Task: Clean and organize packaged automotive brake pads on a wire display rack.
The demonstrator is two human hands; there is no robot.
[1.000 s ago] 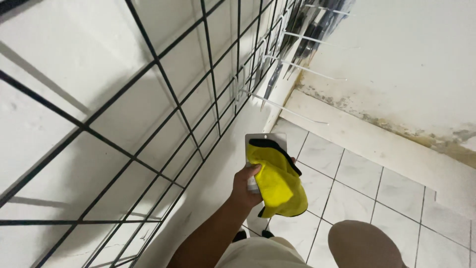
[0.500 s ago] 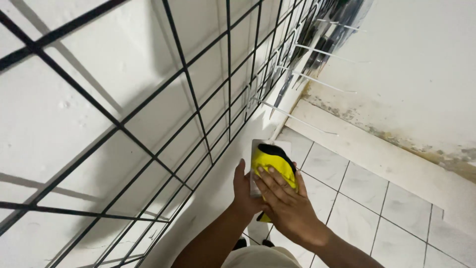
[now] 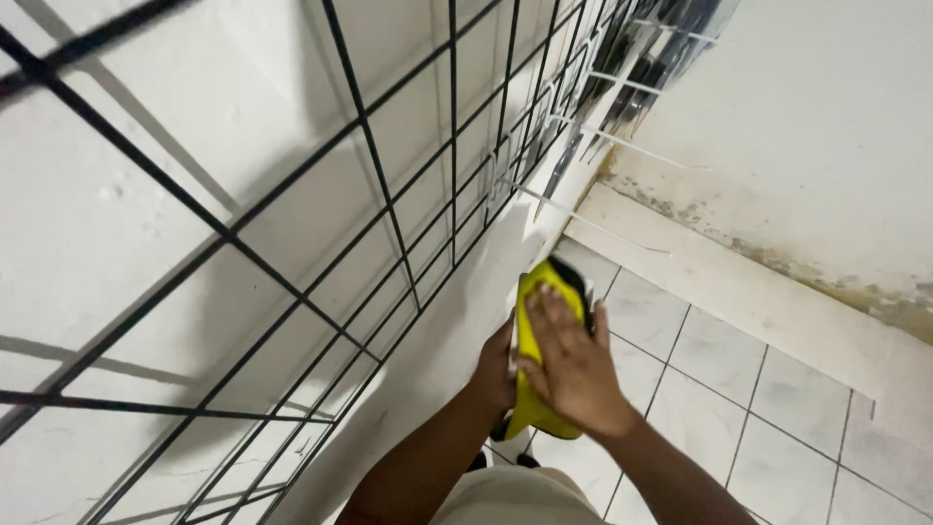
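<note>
My left hand [image 3: 494, 371] grips a flat rectangular object with a pale edge from below; most of it is hidden under a yellow cloth [image 3: 537, 335]. My right hand [image 3: 569, 362] lies flat on top of that cloth, fingers spread and pressing it against the object. A dark patch of the cloth or object [image 3: 575, 279] shows at the upper end. Both hands are held low in front of me, over the tiled floor and close to the white wall on my left.
A black wire grid panel [image 3: 389, 209] runs along the white wall on the left, with wire hooks [image 3: 583, 209] and hanging dark items [image 3: 641, 68] at its far end. White floor tiles [image 3: 777, 389] meet a stained white wall [image 3: 807, 126] at the right.
My right hand came in from the lower right and settled flat on the yellow cloth, which earlier hung loose from the object in my left hand. The view shifted closer to the wall.
</note>
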